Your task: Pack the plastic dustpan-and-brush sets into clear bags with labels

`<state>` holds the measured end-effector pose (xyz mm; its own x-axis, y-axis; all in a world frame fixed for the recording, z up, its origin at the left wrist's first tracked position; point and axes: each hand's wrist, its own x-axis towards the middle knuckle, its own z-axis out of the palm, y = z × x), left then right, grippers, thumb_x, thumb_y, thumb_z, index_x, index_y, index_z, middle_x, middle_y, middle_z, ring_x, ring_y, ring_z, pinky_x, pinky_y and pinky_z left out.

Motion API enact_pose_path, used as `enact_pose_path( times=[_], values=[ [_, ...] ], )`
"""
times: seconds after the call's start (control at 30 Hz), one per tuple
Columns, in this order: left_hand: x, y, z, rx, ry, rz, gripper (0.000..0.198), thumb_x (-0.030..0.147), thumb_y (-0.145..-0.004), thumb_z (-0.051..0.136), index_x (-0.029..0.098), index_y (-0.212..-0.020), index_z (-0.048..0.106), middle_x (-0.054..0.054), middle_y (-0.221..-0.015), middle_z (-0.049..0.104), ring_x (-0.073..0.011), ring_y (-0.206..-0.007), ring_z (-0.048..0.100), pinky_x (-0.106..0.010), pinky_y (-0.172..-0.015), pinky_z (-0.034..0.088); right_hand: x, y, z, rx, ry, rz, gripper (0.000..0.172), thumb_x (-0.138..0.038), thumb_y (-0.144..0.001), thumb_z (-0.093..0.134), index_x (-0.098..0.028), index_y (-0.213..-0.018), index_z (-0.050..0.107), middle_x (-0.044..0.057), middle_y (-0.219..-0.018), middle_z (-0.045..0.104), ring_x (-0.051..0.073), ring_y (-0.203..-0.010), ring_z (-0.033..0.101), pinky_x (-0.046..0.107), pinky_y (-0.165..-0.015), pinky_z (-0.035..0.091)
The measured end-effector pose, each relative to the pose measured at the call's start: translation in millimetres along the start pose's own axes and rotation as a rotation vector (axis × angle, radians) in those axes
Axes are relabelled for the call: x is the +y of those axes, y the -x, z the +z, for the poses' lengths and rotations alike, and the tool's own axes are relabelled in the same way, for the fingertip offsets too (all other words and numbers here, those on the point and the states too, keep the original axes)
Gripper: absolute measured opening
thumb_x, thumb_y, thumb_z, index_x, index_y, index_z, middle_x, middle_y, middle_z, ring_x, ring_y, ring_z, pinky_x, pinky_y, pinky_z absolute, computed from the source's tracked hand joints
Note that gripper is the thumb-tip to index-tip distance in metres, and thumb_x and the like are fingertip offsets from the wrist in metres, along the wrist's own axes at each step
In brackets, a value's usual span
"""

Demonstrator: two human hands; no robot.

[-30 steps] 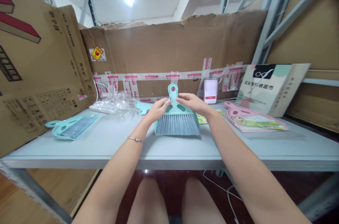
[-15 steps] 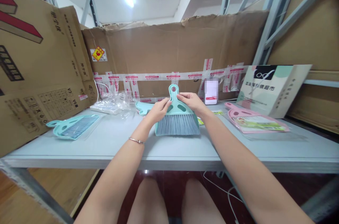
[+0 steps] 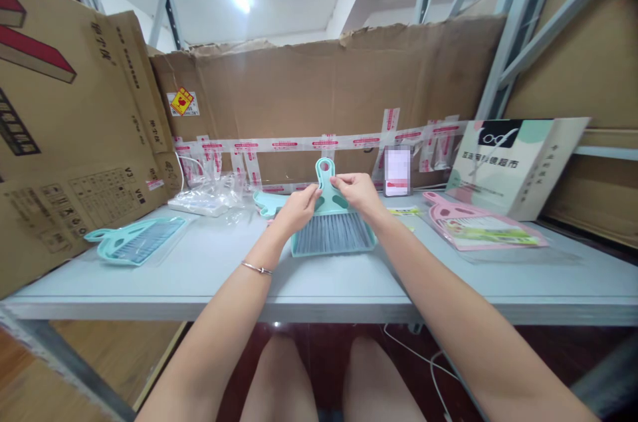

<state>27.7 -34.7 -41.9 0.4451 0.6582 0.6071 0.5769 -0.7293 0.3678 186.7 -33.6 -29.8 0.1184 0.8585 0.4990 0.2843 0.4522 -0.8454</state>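
Observation:
A mint-green dustpan and brush set (image 3: 333,230) stands upright near the middle of the grey table (image 3: 209,276), its grey-blue bristles facing me and its looped handle on top. My left hand (image 3: 300,207) pinches the left side of the set just below the handle loop. On the right side, the fingers of my right hand (image 3: 356,191) are closed on the handle's neck. Behind my left hand lies another mint-green piece (image 3: 270,203), partly hidden.
At the left lies a mint set (image 3: 142,240) on clear film, near crumpled plastic packaging (image 3: 214,196). A pink set (image 3: 481,226) lies at the right, before a white-green box (image 3: 503,166). A phone (image 3: 397,171) stands at the back. Cardboard (image 3: 299,90) walls the rear.
The view has shifted very slightly. My right hand has edged a little left along the handle; both hands still hold the set.

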Motion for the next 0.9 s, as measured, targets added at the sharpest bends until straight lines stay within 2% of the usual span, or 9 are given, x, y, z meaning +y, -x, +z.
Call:
enact_pose_path(
  times=[0.1,0.2,0.27,0.37,0.5,0.57,0.63,0.8,0.9],
  values=[
    [-3.5,-1.0,0.1,0.005,0.025,-0.006,0.03,0.035,-0.091,0.032,0.019,-0.092,0.057,-0.002,-0.074,0.06,-0.0155,-0.066,0.053,-0.025,-0.065,0.037,0.9,-0.5,0.6,-0.047,-0.013,-0.002,0.045,-0.059,-0.06,0.066,-0.015,-0.062,0.067,0.0,-0.056,0.059,0.014,-0.058,0.054,0.029,-0.058,0.048],
    [-8.5,-1.1,-2.4,0.038,0.07,-0.036,0.03,0.036,-0.09,0.034,0.02,-0.094,0.059,-0.003,-0.085,0.064,-0.016,-0.076,0.056,-0.024,-0.071,0.039,7.0,-6.8,-10.2,-0.069,-0.053,-0.011,0.046,-0.058,-0.062,0.066,-0.016,-0.079,0.07,0.004,-0.075,0.069,0.018,-0.072,0.061,0.031,-0.068,0.05],
    [-12.3,-0.6,-5.7,0.08,0.087,-0.062,0.031,0.038,-0.089,0.036,0.019,-0.093,0.06,-0.003,-0.086,0.065,-0.0163,-0.079,0.057,-0.025,-0.074,0.039,15.8,-15.0,-28.0,0.044,0.009,0.005,0.047,-0.056,-0.072,0.058,-0.016,-0.095,0.068,0.008,-0.091,0.07,0.019,-0.082,0.064,0.031,-0.073,0.05],
    [-17.5,-0.2,-10.4,0.155,0.136,-0.113,0.03,0.039,-0.087,0.041,0.018,-0.09,0.062,-0.003,-0.089,0.067,-0.0169,-0.084,0.058,-0.026,-0.078,0.04,34.2,-27.2,-66.6,0.218,0.344,0.136,0.043,-0.043,-0.088,0.037,-0.015,-0.111,0.061,0.01,-0.105,0.067,0.016,-0.09,0.064,0.027,-0.076,0.049],
    [-21.0,-2.1,-11.3,0.206,0.243,-0.176,0.028,0.041,-0.082,0.049,0.018,-0.088,0.063,-0.004,-0.092,0.068,-0.0175,-0.089,0.06,-0.027,-0.081,0.041,57.8,-28.4,-109.6,0.141,0.597,0.317,0.023,-0.031,-0.079,0.054,-0.013,-0.083,0.067,0.013,-0.089,0.069,0.022,-0.086,0.064,0.032,-0.077,0.047],
    [-20.8,-2.9,-10.9,0.221,0.285,-0.206,0.028,0.042,-0.08,0.053,0.018,-0.087,0.064,-0.006,-0.095,0.068,-0.0182,-0.09,0.06,-0.028,-0.082,0.042,64.8,-22.5,-118.6,0.043,0.674,0.383,0.017,-0.032,-0.07,0.065,-0.015,-0.068,0.064,0.011,-0.077,0.068,0.024,-0.079,0.063,0.035,-0.073,0.047],
    [-19.5,-2.4,-12.0,0.22,0.325,-0.257,0.03,0.044,-0.077,0.056,0.017,-0.09,0.064,-0.008,-0.096,0.068,-0.0193,-0.091,0.061,-0.029,-0.081,0.043,67.4,-15.6,-121.0,-0.062,0.732,0.435,0.022,-0.035,-0.061,0.073,-0.017,-0.061,0.061,0.009,-0.07,0.066,0.023,-0.072,0.062,0.035,-0.068,0.047],
    [-16.7,4.5,-22.0,0.025,0.535,-0.526,0.05,0.042,-0.064,0.072,0.017,-0.105,0.06,-0.01,-0.098,0.068,-0.0214,-0.087,0.062,-0.032,-0.073,0.047,63.4,-8.2,-119.9,-0.268,0.873,0.527,0.04,-0.039,-0.037,0.084,-0.018,-0.055,0.056,0.007,-0.069,0.064,0.025,-0.066,0.061,0.038,-0.062,0.047],
    [-18.5,7.3,-26.0,-0.181,0.711,-0.613,0.047,0.036,-0.056,0.078,0.017,-0.097,0.065,-0.008,-0.096,0.068,-0.0214,-0.085,0.063,-0.032,-0.073,0.048,65.2,-8.6,-120.3,-0.335,0.942,0.503,0.041,-0.037,-0.032,0.085,-0.018,-0.055,0.056,0.008,-0.068,0.064,0.026,-0.065,0.061,0.039,-0.06,0.047]
  ],
)
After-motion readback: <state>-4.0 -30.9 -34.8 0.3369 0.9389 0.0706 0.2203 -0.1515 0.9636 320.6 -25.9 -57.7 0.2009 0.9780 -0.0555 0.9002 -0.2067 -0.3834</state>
